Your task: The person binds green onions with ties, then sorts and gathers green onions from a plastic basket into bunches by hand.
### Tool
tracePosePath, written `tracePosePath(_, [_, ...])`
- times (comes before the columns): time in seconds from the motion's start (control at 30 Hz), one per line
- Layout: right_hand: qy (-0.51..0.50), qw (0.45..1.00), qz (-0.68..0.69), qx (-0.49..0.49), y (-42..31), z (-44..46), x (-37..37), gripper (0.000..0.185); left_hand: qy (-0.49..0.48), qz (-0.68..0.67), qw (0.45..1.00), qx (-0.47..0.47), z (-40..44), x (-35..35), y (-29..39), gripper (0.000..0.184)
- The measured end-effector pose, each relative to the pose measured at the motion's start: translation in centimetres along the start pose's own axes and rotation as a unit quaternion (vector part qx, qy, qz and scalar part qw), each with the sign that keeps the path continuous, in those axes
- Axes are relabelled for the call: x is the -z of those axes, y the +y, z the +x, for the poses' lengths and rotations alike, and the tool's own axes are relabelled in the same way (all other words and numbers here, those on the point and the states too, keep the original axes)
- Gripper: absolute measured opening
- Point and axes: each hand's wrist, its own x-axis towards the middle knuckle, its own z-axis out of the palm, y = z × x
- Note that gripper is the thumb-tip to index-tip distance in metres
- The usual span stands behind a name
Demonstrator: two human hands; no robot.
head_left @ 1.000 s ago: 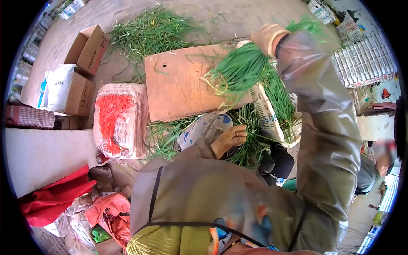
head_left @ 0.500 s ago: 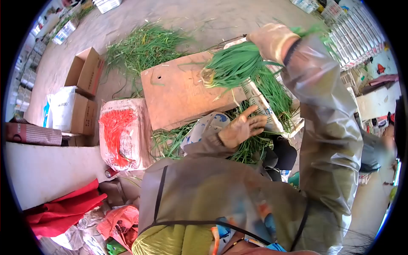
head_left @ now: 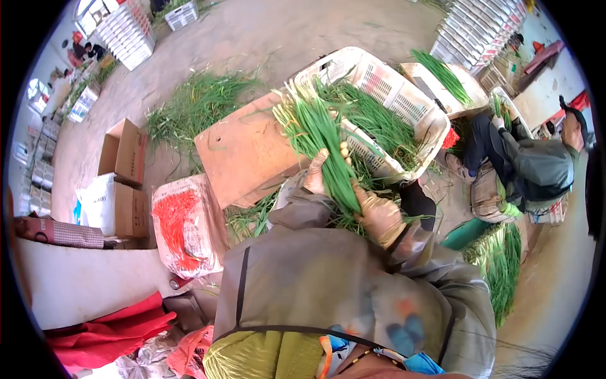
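Both my hands, in gloves, grip a bunch of garlic chives (head_left: 324, 136) in front of my body. Its pale stem ends point up and away over the wooden board (head_left: 237, 148), and its green leaves run down toward me. My left hand (head_left: 320, 174) wraps the bunch from the left, around its middle. Lower down, my right hand (head_left: 380, 218) is closed on the leafy part. Just beyond to the right, a white plastic crate (head_left: 435, 136) holds more loose chives (head_left: 382, 120).
A heap of chives (head_left: 196, 110) lies on the floor beyond the board. Red ties (head_left: 177, 227) lie on a wrapped package (head_left: 211, 218) at left, near cardboard boxes (head_left: 123, 151). A co-worker (head_left: 533, 161) sits at right, near stacked crates (head_left: 473, 35) and bundled chives (head_left: 502, 265).
My right hand has come down from above the crate, bringing the chives in front of me. My left hand, spread before, has closed on the bunch. The view has shifted, showing the co-worker more fully.
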Motion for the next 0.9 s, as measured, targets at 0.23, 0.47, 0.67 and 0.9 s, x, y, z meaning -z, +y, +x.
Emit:
tracePosePath(0.23, [0.056, 0.821, 0.569, 0.019, 5.3, -1.6, 8.0, 0.04, -0.003, 0.316, 0.94, 0.132, 0.0, -6.6, 7.6, 0.045])
tracePosePath(0.47, [-0.004, 0.714, 0.626, 0.314, 2.3, 4.8, 3.7, 0.06, -0.023, 0.64, 0.738, 0.213, -3.1, -16.9, 4.2, 0.048])
tracePosePath(0.67, [0.183, 0.385, 0.902, 0.065, 5.3, 5.2, 2.7, 0.038, 0.004, 0.575, 0.784, 0.234, -11.2, -12.7, 2.4, 0.074])
tracePosePath(0.9, [0.135, 0.362, 0.921, -0.059, 8.1, 4.0, -0.3, 0.02, 0.13, 0.434, 0.881, 0.132, -20.8, -8.9, 0.1, 0.074])
